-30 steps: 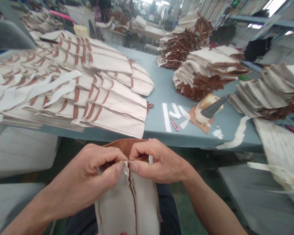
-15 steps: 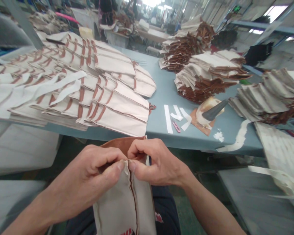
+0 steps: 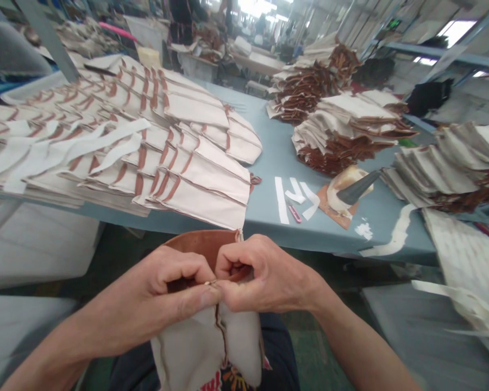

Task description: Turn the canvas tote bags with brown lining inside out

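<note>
A cream piece (image 3: pixel 187 339) with a brown inner face, sewn into a tube or pouch, stands upright over my lap. A dark seam runs down its front, and a red and black print shows low on it. My left hand (image 3: pixel 183 288) pinches the top rim just left of the seam. Close against it, my right hand (image 3: pixel 256 274) is closed on the same rim at the seam, fingers curled over the edge. The fingertips of both hands meet there and hide the spot they grip.
On the blue table (image 3: pixel 264 231) lie rows of cream pieces (image 3: pixel 204 190), white strips (image 3: pixel 281 201), a pink cutter (image 3: pixel 295 213) and a glue pot (image 3: pixel 342 190) with a dark cone-shaped tool. Stacked pieces (image 3: pixel 346 130) stand behind. A grey surface (image 3: pixel 424 336) is at right.
My hands have shifted slightly down at the rim, and the fingertips are pressed closer together. The piece bulges more, and more of its brown inside and lower print shows.
</note>
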`<control>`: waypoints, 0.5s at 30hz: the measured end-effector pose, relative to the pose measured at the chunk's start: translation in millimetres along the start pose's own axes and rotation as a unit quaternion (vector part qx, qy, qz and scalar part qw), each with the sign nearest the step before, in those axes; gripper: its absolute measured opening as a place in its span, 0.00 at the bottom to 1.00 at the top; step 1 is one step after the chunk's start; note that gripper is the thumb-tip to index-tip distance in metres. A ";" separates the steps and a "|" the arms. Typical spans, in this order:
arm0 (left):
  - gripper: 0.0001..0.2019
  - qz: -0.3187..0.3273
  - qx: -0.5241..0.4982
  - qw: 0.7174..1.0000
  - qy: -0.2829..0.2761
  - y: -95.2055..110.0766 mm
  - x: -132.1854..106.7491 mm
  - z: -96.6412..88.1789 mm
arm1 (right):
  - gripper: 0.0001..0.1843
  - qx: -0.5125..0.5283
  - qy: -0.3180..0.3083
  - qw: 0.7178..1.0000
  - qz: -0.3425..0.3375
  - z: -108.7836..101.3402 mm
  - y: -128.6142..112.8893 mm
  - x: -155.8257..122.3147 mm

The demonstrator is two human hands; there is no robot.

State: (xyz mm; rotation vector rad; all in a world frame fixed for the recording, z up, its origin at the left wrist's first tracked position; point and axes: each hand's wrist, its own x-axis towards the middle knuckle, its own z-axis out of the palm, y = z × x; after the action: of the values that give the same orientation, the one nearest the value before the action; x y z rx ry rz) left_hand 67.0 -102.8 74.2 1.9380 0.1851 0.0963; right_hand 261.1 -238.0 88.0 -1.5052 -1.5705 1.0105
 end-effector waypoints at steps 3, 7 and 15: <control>0.17 0.019 0.000 1.000 -0.010 -2.4 -3.8 -2.2 | 0.11 0.056 -0.038 0.998 -0.013 -2.0 5.8 -1.1; 0.16 0.040 0.023 0.999 -0.002 -3.4 -9.5 -2.5 | 0.11 0.071 -0.041 0.996 -0.045 2.1 10.5 -1.9; 0.14 0.105 0.179 0.971 0.120 -3.6 -10.0 4.9 | 0.06 -0.134 0.108 0.974 -0.145 18.9 7.2 -4.8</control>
State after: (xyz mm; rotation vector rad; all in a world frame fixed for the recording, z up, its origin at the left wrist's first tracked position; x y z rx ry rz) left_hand 57.6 -107.8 69.2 2.3009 0.1638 0.4664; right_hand 247.4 -243.7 73.4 -1.4485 -1.7548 0.4675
